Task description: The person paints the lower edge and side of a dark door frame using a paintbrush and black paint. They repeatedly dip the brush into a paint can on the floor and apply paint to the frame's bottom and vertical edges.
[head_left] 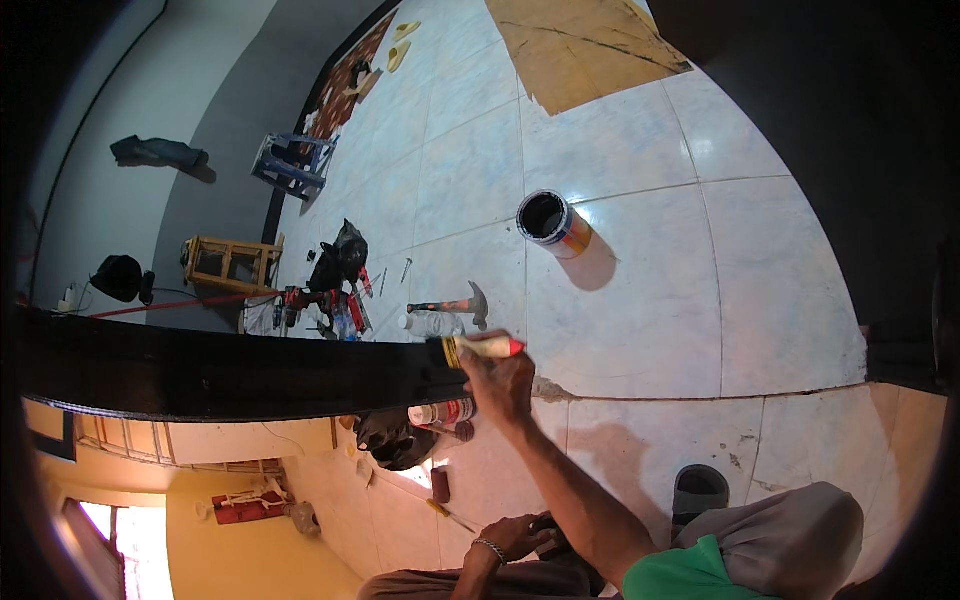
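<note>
Bare floor tiles [640, 300] lie open across the centre and right of the frame, broken only by the open paint can [553, 222]. The long black board [230, 375] bars the left half. Above its right end, a hammer [455, 303] and scattered tools [330, 300] crowd the floor.

Right arm: stretching up and away from the body, forearm bare, elbow low near a green sleeve.
Right hand [500, 385]: closing in a fist-like grip, knuckles facing the camera, fingers wrapping around a slim handle.
Right wrist: holding nearly straight, in line with the forearm.
Left arm: bending close to the body, low in view.
Left hand [515, 535]: resting near the knee, fingers curling loosely, a bracelet circling the wrist.
</note>
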`<action>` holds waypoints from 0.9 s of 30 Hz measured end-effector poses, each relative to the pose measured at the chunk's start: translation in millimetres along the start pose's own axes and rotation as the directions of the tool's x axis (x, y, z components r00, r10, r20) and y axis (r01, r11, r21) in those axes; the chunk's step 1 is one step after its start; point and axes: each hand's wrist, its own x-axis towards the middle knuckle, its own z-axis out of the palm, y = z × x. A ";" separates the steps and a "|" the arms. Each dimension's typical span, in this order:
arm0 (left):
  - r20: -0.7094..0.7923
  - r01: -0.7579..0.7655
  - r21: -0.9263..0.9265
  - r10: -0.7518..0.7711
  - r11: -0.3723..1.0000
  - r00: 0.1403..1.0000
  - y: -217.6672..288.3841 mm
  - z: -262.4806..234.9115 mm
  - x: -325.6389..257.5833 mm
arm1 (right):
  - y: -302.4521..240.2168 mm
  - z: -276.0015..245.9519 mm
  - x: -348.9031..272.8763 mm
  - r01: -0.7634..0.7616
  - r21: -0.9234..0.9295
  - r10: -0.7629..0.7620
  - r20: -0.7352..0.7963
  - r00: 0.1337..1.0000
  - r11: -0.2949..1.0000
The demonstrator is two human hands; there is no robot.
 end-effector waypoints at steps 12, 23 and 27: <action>-0.015 -0.015 0.000 0.015 1.000 1.000 -1.0 3.8 -2.6 | 72.6 -40.5 80.0 -0.190 -0.072 0.203 0.417 0.886 0.979; 0.033 0.016 -0.005 -0.015 1.000 0.999 1.5 1.6 -4.2 | 121.4 -80.8 93.5 0.047 -0.529 -0.156 -0.164 0.974 0.848; 0.036 0.018 -0.054 -0.016 0.998 0.999 -21.5 17.2 4.9 | 135.9 -75.3 85.1 -0.142 -0.454 0.050 -0.209 0.977 0.879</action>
